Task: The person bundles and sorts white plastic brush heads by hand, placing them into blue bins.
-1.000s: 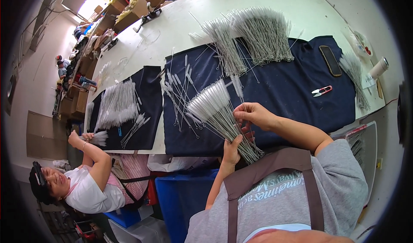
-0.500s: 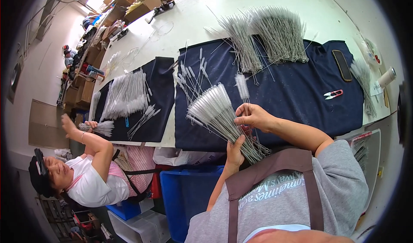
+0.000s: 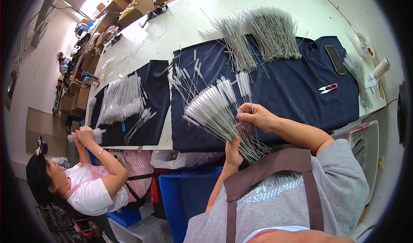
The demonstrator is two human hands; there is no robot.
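My left hand is closed around the wire stems of a fanned bundle of straw-cleaning brushes, their white bristle heads pointing away from me. Just right of the bundle, my right hand pinches the thin stems of a few brushes whose heads stand apart from the fan. The looped wire ends gather near my apron. Both hands are above a dark blue cloth on the table. Several loose brushes lie on the cloth beyond the bundle, to its left.
Large brush piles lie at the cloth's far edge. Red-handled thread snips and a dark oblong object rest at right, near a white spool. A blue bin stands below the table. At left a co-worker handles brushes.
Another brush head now stands raised between the fan and the brushes at my right hand. The view has shifted slightly. The co-worker's hands have come together on their brushes.
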